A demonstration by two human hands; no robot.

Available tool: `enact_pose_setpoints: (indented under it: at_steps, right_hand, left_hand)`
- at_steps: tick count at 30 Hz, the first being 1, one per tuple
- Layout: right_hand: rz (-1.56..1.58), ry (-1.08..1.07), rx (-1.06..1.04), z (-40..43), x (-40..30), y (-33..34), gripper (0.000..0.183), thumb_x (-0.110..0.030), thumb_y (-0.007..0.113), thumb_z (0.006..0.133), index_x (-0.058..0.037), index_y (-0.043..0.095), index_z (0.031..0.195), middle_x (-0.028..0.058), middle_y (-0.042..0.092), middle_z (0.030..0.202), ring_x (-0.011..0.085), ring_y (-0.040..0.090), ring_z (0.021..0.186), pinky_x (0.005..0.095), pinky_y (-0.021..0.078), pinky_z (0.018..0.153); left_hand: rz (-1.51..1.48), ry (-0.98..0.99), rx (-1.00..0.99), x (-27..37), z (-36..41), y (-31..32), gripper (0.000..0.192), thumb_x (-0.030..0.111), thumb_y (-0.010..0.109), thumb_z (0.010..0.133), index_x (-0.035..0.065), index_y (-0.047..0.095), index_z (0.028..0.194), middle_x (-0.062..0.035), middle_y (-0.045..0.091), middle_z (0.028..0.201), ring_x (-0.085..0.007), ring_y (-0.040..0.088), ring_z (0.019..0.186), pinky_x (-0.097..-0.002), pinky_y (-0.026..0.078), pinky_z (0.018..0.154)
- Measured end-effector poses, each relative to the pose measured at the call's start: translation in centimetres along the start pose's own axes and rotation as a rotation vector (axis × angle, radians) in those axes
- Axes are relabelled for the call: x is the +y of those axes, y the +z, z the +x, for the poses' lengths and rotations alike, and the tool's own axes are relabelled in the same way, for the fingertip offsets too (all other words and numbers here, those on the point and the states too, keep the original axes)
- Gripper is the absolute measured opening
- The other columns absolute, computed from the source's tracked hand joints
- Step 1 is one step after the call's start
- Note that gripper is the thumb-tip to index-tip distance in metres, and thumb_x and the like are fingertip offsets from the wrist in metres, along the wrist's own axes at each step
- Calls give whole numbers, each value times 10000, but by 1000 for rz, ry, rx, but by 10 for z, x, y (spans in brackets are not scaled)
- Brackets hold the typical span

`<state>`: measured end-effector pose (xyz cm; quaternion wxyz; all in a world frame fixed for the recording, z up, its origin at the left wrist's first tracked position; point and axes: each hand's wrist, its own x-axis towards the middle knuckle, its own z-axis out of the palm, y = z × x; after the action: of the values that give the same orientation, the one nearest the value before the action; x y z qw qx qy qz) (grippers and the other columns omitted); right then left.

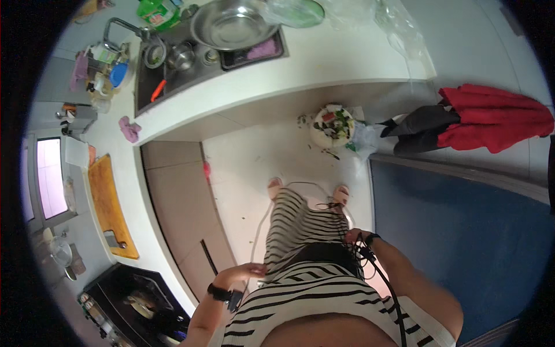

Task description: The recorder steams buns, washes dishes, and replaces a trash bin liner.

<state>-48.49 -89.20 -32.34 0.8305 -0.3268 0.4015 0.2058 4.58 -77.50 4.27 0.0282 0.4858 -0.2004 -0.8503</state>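
Observation:
My left hand (253,270) hangs at the side of the striped dress (286,221), its fingertips against or right beside the cloth. My right hand (354,236) is at the other side of the dress, among tangled black cables (363,253); whether it grips any of them I cannot tell. A black band is on each wrist. Below the striped top a dark patch (323,255) shows at the waist. On the floor ahead stands a white bin (323,138) filled with vegetable scraps.
The counter holds a black sink (173,93), a large steel basin (234,26) and a wooden cutting board (106,199) with a cleaver (113,239). A stove (138,303) is at lower left. Red cloth (490,119) hangs at right, above a blue panel (446,234). Scraps lie around the bin.

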Motion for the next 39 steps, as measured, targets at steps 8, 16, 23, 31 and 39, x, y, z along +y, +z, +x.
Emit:
enact_pose_setpoints:
  at_steps: [8, 16, 23, 31, 39]
  right_hand:
    - [-130, 486, 15, -180, -141, -6, 256, -177, 593, 768, -38, 590, 983, 93, 607, 966, 229, 577, 892, 319, 460, 774]
    - [-12, 699, -126, -197, -160, -44, 306, -228, 562, 806, -58, 562, 1060, 76, 608, 945, 245, 582, 872, 332, 461, 788]
    - [-746, -168, 527, 16, -233, -263, 526, -312, 526, 855, -43, 334, 1264, 174, 431, 1210, 256, 434, 1112, 339, 420, 843]
    - [-228, -386, 771, 186, -350, -274, 801, -424, 575, 796, -99, 113, 1363, 203, 220, 1366, 346, 323, 1216, 452, 434, 825]
    - [-241, -627, 783, 269, -329, -292, 732, -187, 657, 761, -12, 141, 1249, 190, 468, 1094, 249, 548, 903, 363, 521, 682]
  left_hand:
    - [-417, -267, -302, 56, 37, 130, 426, 33, 472, 775, 39, 452, 1201, -50, 508, 1157, -138, 420, 1026, -228, 341, 876]
    - [-156, -757, -367, 1, 124, 103, 511, 136, 462, 775, 47, 345, 1265, -52, 465, 1141, -109, 430, 986, -248, 368, 836]
    - [-4, -269, -855, -75, 306, 67, 284, 294, 453, 856, 100, 488, 1061, 9, 527, 882, -88, 451, 688, -238, 426, 610]
    - [-276, 739, 635, 127, 499, -175, 477, 151, 584, 752, 45, 357, 1158, -94, 555, 926, -182, 556, 743, -294, 449, 643]
    - [-121, 659, 1215, 150, 634, -306, 596, 281, 588, 804, 91, 257, 1262, -148, 472, 1147, -240, 555, 883, -395, 488, 688]
